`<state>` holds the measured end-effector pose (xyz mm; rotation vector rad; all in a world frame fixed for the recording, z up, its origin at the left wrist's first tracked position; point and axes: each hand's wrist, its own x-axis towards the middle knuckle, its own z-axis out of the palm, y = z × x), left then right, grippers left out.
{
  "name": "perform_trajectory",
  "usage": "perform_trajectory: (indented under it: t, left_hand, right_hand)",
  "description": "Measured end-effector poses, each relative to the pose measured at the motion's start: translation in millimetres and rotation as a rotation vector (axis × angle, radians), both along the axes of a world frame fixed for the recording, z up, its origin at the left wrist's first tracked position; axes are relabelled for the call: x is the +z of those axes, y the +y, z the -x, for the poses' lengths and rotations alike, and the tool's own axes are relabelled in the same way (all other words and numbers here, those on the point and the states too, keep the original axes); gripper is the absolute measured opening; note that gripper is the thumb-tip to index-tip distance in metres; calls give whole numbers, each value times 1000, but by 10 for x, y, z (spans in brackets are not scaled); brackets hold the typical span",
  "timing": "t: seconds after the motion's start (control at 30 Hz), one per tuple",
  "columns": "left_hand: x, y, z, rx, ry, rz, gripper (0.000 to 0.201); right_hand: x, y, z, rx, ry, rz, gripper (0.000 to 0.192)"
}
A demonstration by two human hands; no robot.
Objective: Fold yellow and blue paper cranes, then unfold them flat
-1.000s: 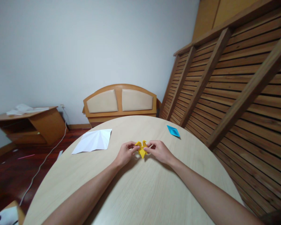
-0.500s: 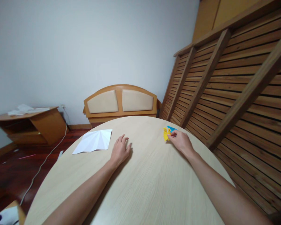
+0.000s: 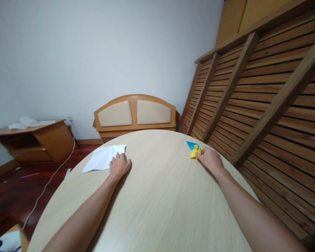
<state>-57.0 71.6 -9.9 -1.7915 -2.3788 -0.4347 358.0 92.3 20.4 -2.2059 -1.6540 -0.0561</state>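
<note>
On the left side of the round table (image 3: pixel 157 199) lies a white creased sheet of paper (image 3: pixel 101 159) with fan-like folds. My left hand (image 3: pixel 120 166) rests over the sheet's right edge, its fingers apart and slightly bent. Across the table, my right hand (image 3: pixel 211 160) is closed, pinching a small yellow folded-paper figure (image 3: pixel 195 153) that looks like an origami bird. Just behind it is a blue folded paper piece (image 3: pixel 191 144), partly covered by the yellow one. Whether the two pieces touch I cannot tell.
A wooden headboard (image 3: pixel 134 108) stands beyond the table. Wooden slats (image 3: pixel 273 105) lean along the right side. At the left are a low cabinet (image 3: pixel 42 143) with papers on top and a white cable (image 3: pixel 49 182) on the dark red floor.
My left hand has moved left from the bare tabletop onto the white paper. My right hand has shifted a little right with the yellow origami figure, which has turned.
</note>
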Motion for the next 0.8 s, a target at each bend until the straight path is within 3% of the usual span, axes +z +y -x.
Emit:
perform_trajectory:
  t: [0.3, 0.47, 0.6, 0.7, 0.8]
  left_hand:
    - [127, -158, -300, -178, -4, 47, 38]
    - [147, -257, -526, -419, 24, -1, 43]
    - [151, -355, -673, -764, -5, -41, 36]
    - [189, -463, -763, -1026, -104, -23, 33]
    - [251, -569, -836, -1223, -215, 2, 33]
  right_hand:
    - [187, -107, 100, -84, 15, -53, 51]
    - [329, -204, 278, -42, -20, -165, 41]
    - [281, -289, 534, 223, -31, -302, 23]
    - [146, -373, 795, 613, 81, -332, 16]
    - [-12, -445, 1026, 953, 181, -270, 22]
